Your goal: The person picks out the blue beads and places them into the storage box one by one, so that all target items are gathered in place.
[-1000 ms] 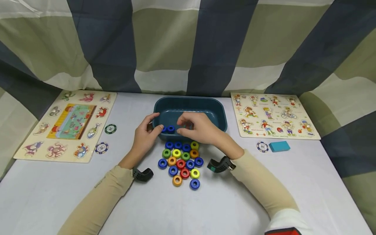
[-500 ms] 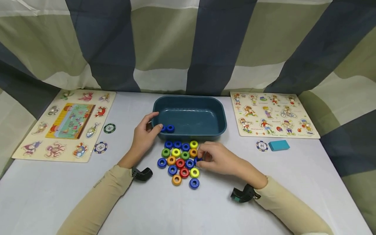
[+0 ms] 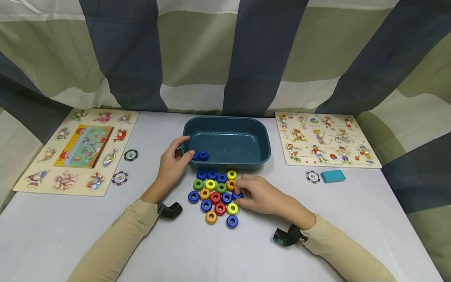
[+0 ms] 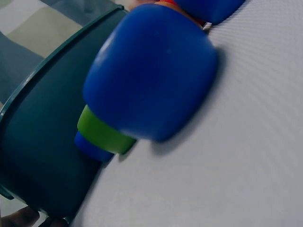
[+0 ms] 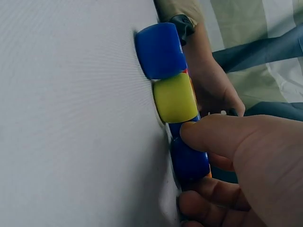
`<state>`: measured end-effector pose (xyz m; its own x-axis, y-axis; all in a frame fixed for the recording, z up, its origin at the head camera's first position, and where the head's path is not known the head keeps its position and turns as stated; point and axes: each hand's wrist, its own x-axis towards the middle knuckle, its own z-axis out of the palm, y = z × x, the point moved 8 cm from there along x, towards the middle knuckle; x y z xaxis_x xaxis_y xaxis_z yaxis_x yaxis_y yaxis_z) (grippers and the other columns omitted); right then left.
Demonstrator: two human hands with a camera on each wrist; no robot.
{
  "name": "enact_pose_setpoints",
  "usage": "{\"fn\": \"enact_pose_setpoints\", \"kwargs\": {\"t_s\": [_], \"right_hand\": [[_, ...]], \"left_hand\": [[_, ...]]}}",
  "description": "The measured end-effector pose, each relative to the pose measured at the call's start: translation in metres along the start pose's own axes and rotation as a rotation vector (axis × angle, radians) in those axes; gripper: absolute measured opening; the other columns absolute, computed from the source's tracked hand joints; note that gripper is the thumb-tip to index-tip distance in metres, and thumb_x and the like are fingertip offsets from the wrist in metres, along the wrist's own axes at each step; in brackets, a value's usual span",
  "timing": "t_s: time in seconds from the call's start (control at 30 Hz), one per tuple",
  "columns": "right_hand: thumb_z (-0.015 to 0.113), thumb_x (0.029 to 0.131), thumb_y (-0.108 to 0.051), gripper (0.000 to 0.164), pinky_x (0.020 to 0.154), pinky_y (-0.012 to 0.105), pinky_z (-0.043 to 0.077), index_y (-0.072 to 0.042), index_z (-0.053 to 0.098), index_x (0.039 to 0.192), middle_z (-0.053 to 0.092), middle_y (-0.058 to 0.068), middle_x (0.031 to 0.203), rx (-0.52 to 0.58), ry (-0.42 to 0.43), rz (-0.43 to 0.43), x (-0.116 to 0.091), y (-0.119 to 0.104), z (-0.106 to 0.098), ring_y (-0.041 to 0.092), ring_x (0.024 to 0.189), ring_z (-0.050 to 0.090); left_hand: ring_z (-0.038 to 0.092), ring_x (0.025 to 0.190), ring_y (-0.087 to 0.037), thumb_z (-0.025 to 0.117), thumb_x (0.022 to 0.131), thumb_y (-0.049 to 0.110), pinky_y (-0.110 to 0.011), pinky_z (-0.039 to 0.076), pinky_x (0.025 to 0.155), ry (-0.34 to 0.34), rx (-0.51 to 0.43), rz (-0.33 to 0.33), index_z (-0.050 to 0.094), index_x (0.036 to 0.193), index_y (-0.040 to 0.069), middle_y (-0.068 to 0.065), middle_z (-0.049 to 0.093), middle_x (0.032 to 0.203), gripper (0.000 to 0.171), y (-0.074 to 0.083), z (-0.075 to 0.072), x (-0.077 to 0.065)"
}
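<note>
My left hand [image 3: 172, 163] holds the left end of a dark teal plastic tub [image 3: 232, 144], its thumb at the front-left corner. Inside that corner sit two blue rings [image 3: 203, 156]. In front of the tub, rings in blue, green, yellow, orange and red lie close together on the white cloth. At their right edge my right hand [image 3: 262, 196] pinches a blue ring [image 5: 190, 160] between thumb and fingers, as the right wrist view shows. A yellow ring [image 5: 175, 98] and another blue ring [image 5: 161, 51] lie beside it. The left wrist view has a blue ring [image 4: 151, 73] close up.
A sea-animal puzzle board [image 3: 46, 156] lies at the left, with two poker chips, one green [image 3: 131, 155] and one blue [image 3: 120, 178], beside it. On the right are a children's figure puzzle board [image 3: 306, 135], another chip [image 3: 312, 177] and a turquoise block [image 3: 332, 176]. A checked curtain [image 3: 197, 51] hangs behind.
My right hand has come out of the tub, toward me and to the right, and now pinches a blue ring at the group's right edge. The left hand stays on the tub.
</note>
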<state>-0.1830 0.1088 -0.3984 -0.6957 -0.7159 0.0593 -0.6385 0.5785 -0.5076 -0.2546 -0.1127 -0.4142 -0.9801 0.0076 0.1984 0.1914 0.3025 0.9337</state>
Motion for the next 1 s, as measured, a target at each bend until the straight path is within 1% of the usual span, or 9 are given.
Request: {"fn": "enact_pose_setpoints", "kwargs": {"t_s": [0.1, 0.23, 0.33, 0.43, 0.5, 0.57, 0.63, 0.8, 1.0], "right_hand": [[0.075, 0.082, -0.021, 0.014, 0.06, 0.018, 0.043, -0.018, 0.062, 0.085, 0.056, -0.006, 0.081, 0.006, 0.0, -0.013, 0.004, -0.005, -0.009, 0.008, 0.069, 0.051], [0.075, 0.081, -0.018, 0.013, 0.059, 0.019, 0.046, -0.016, 0.062, 0.084, 0.058, -0.005, 0.081, 0.015, 0.094, -0.074, 0.016, -0.023, -0.046, 0.009, 0.067, 0.053], [0.075, 0.081, -0.016, 0.014, 0.059, 0.023, 0.048, -0.012, 0.062, 0.085, 0.061, -0.001, 0.081, -0.005, 0.201, -0.102, 0.034, -0.029, -0.077, 0.01, 0.066, 0.054], [0.075, 0.083, -0.015, 0.014, 0.061, 0.026, 0.048, -0.011, 0.063, 0.087, 0.062, 0.002, 0.084, -0.031, 0.246, -0.024, 0.061, -0.015, -0.09, 0.011, 0.066, 0.055], [0.074, 0.084, -0.013, 0.012, 0.064, 0.028, 0.048, -0.011, 0.063, 0.088, 0.065, 0.004, 0.088, -0.031, 0.23, 0.057, 0.08, 0.001, -0.087, 0.013, 0.067, 0.056], [0.073, 0.084, -0.012, 0.011, 0.067, 0.029, 0.048, -0.011, 0.062, 0.088, 0.067, 0.005, 0.092, -0.021, 0.181, 0.131, 0.097, 0.018, -0.075, 0.015, 0.068, 0.056], [0.073, 0.084, -0.011, 0.011, 0.07, 0.031, 0.048, -0.011, 0.063, 0.088, 0.069, 0.007, 0.096, 0.003, 0.126, 0.172, 0.109, 0.03, -0.061, 0.016, 0.07, 0.057], [0.075, 0.083, -0.011, 0.011, 0.074, 0.032, 0.05, -0.011, 0.064, 0.085, 0.07, 0.006, 0.095, 0.038, 0.054, 0.189, 0.124, 0.041, -0.035, 0.016, 0.074, 0.06], [0.076, 0.082, -0.009, 0.01, 0.071, 0.029, 0.052, -0.01, 0.066, 0.084, 0.069, 0.005, 0.09, 0.066, 0.037, 0.172, 0.128, 0.039, -0.028, 0.015, 0.074, 0.062]], "left_hand": [[0.057, 0.125, -0.026, 0.062, 0.094, 0.02, -0.025, 0.05, 0.089, 0.006, 0.003, 0.004, 0.051, 0.14, 0.014, -0.008, 0.05, 0.145, 0.047, -0.005, -0.001, 0.002], [0.057, 0.126, -0.026, 0.062, 0.095, 0.019, -0.029, 0.05, 0.092, 0.002, 0.001, -0.019, 0.05, 0.14, 0.013, -0.008, 0.049, 0.146, 0.047, -0.004, -0.001, 0.001], [0.055, 0.127, -0.029, 0.06, 0.095, 0.015, -0.036, 0.05, 0.095, -0.008, 0.001, -0.03, 0.049, 0.141, 0.008, -0.012, 0.048, 0.147, 0.048, 0.009, -0.001, -0.003], [0.054, 0.128, -0.033, 0.059, 0.095, 0.011, -0.042, 0.049, 0.098, -0.012, -0.002, -0.032, 0.048, 0.14, 0.004, -0.017, 0.047, 0.146, 0.048, 0.023, -0.001, -0.007], [0.053, 0.129, -0.034, 0.059, 0.095, 0.01, -0.043, 0.048, 0.099, -0.019, -0.002, -0.029, 0.047, 0.14, 0.002, -0.018, 0.047, 0.147, 0.048, 0.029, -0.001, -0.009], [0.053, 0.129, -0.034, 0.059, 0.095, 0.01, -0.045, 0.048, 0.1, -0.023, -0.006, -0.033, 0.047, 0.14, 0.002, -0.018, 0.047, 0.147, 0.047, 0.03, 0.0, -0.01], [0.053, 0.129, -0.034, 0.059, 0.095, 0.01, -0.045, 0.047, 0.101, -0.025, -0.007, -0.034, 0.048, 0.14, 0.001, -0.019, 0.047, 0.146, 0.047, 0.031, 0.0, -0.01], [0.053, 0.129, -0.035, 0.06, 0.094, 0.009, -0.046, 0.047, 0.101, -0.012, -0.024, -0.025, 0.049, 0.138, 0.001, -0.019, 0.048, 0.146, 0.047, 0.03, 0.0, -0.011], [0.053, 0.128, -0.036, 0.061, 0.094, 0.009, -0.046, 0.047, 0.102, -0.008, -0.027, -0.015, 0.049, 0.138, 0.001, -0.019, 0.047, 0.146, 0.047, 0.031, -0.003, -0.009]]}}
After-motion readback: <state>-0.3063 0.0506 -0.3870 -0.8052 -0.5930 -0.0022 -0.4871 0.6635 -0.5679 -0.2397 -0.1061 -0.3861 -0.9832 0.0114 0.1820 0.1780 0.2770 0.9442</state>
